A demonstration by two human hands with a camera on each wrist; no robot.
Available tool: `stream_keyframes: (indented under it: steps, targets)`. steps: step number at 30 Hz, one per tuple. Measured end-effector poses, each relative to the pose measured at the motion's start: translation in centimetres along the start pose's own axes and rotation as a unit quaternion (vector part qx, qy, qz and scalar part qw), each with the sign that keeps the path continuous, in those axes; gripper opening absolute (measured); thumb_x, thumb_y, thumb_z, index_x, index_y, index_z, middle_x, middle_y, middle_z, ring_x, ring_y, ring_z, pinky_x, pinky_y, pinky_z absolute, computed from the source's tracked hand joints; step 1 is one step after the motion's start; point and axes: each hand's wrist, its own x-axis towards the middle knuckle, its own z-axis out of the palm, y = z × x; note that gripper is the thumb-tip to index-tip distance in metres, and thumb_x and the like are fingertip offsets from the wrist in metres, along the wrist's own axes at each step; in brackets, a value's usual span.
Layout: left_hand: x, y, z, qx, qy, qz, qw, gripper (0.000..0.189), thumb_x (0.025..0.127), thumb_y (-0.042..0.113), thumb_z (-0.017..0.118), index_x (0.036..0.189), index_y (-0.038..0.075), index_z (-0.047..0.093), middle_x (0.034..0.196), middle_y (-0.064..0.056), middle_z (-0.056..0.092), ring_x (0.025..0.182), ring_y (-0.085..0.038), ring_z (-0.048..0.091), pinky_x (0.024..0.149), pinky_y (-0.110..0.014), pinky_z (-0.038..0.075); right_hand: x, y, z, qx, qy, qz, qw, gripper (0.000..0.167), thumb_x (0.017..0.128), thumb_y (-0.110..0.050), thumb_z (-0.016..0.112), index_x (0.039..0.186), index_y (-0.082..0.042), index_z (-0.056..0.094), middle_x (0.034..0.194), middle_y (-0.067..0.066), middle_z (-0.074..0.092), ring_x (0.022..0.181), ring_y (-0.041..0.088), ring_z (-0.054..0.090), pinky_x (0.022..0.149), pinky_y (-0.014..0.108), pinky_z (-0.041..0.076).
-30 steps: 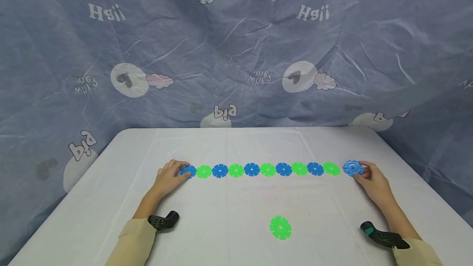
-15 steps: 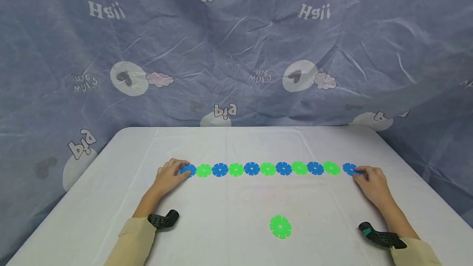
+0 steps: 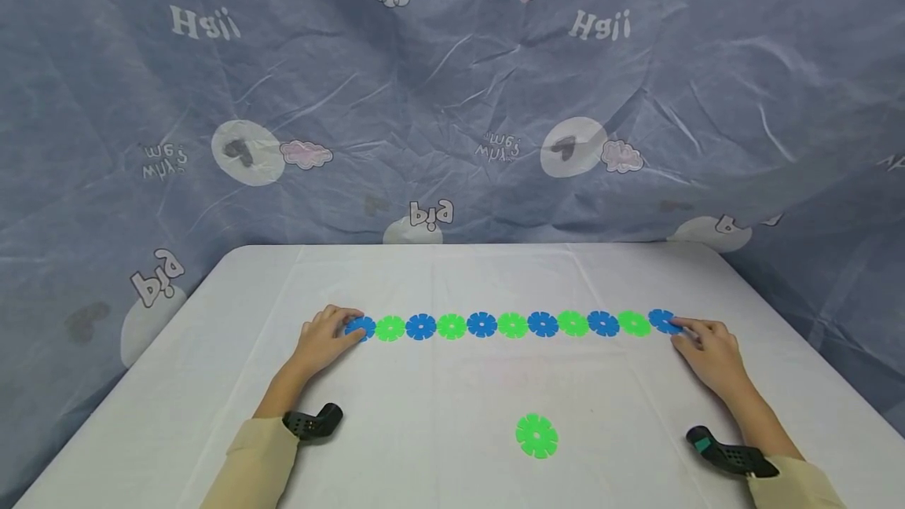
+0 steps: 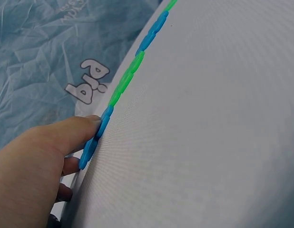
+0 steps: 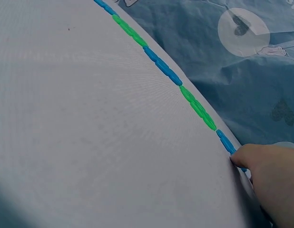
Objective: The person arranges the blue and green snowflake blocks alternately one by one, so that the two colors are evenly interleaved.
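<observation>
A straight row of notched plastic discs, blue and green by turns, runs across the white table. At its left end my left hand (image 3: 325, 340) holds a blue notched disc (image 3: 362, 327) between thumb and fingers; in the left wrist view the thumb lies over this blue disc (image 4: 92, 145). My right hand (image 3: 714, 352) has thumb and forefinger at the outer edge of the blue notched disc (image 3: 662, 320) at the right end. That disc sits right beside a green disc (image 3: 634, 324). From the right wrist, the thumb covers part of the blue disc (image 5: 225, 141).
One loose green disc (image 3: 536, 437) lies nearer the front, right of the table's middle. A blue printed cloth (image 3: 452, 100) hangs behind the table (image 3: 438, 399). Each wrist wears a black device, one by the left sleeve (image 3: 314, 421) and one by the right (image 3: 731, 454).
My right hand has lowered its blue disc, tilted up earlier, onto the table and slid it left against the last green disc. The left hand has stayed in place.
</observation>
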Motion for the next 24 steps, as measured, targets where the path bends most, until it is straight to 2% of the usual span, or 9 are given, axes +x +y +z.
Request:
stream_keyframes:
  steps: [11, 18, 24]
  targets:
    - [-0.1, -0.1, 0.0, 0.004, 0.0, -0.002, 1.0, 0.039, 0.085, 0.037, 0.059, 0.117, 0.016, 0.058, 0.107, -0.007, 0.054, 0.098, -0.024, 0.047, 0.074, -0.036, 0.027, 0.0, -0.1, 0.2, -0.002, -0.004, -0.002, 1.0, 0.037, 0.092, -0.02, 0.045, 0.122, 0.002, 0.05, 0.121, 0.038, 0.033, 0.107, 0.053, 0.03, 0.078, 0.06, 0.027]
    - [0.0, -0.1, 0.0, 0.003, 0.0, -0.002, 1.0, 0.039, 0.085, 0.038, 0.058, 0.117, 0.016, 0.058, 0.108, -0.007, 0.054, 0.099, -0.025, 0.047, 0.076, -0.038, 0.028, 0.0, -0.3, 0.0, 0.018, 0.011, -0.002, 0.9998, 0.038, 0.093, -0.019, 0.045, 0.123, 0.003, 0.048, 0.12, 0.034, 0.036, 0.104, 0.046, 0.035, 0.076, 0.055, 0.03]
    - [0.1, -0.1, 0.0, 0.0, -0.001, -0.002, 1.0, 0.04, 0.085, 0.038, 0.058, 0.117, 0.016, 0.058, 0.109, -0.008, 0.054, 0.1, -0.025, 0.047, 0.076, -0.038, 0.028, 0.1, -1.6, 0.0, 0.041, 0.037, -0.041, 0.9976, 0.035, 0.092, -0.015, 0.046, 0.121, 0.003, 0.05, 0.119, 0.03, 0.039, 0.097, 0.039, 0.041, 0.072, 0.048, 0.036]
